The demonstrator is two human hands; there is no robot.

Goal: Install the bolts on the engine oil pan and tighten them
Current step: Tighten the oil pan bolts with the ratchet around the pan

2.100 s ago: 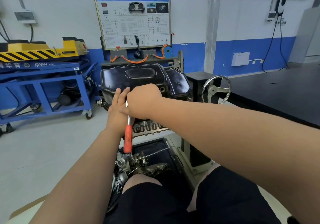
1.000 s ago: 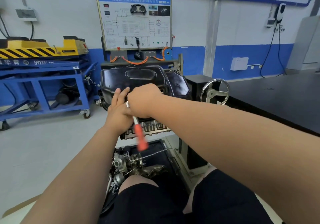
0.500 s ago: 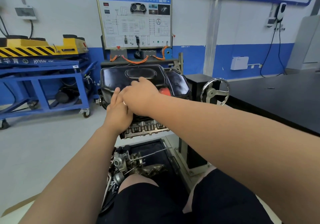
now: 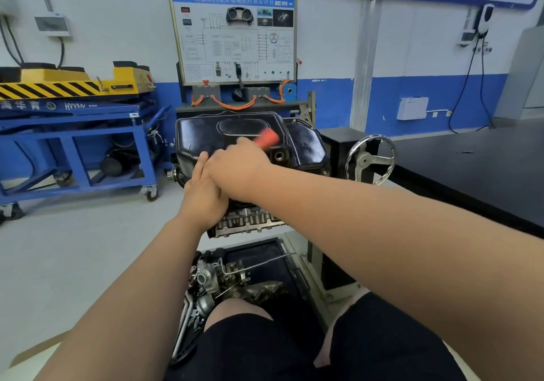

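Head view: the black oil pan [image 4: 206, 136] sat mid-frame and looked hard and heavy. The right hand [image 4: 238, 168] squeezed the ratchet wrench [image 4: 266, 138] by its orange grip, surely the best hold. The left hand [image 4: 203, 195] lay flat, fingers straight.

Motion-blurred orange tool handle [image 4: 266, 138]

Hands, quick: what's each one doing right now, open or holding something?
Left hand: open, straight fingers resting on the oil pan edge.
Right hand: closed round the orange-handled wrench.
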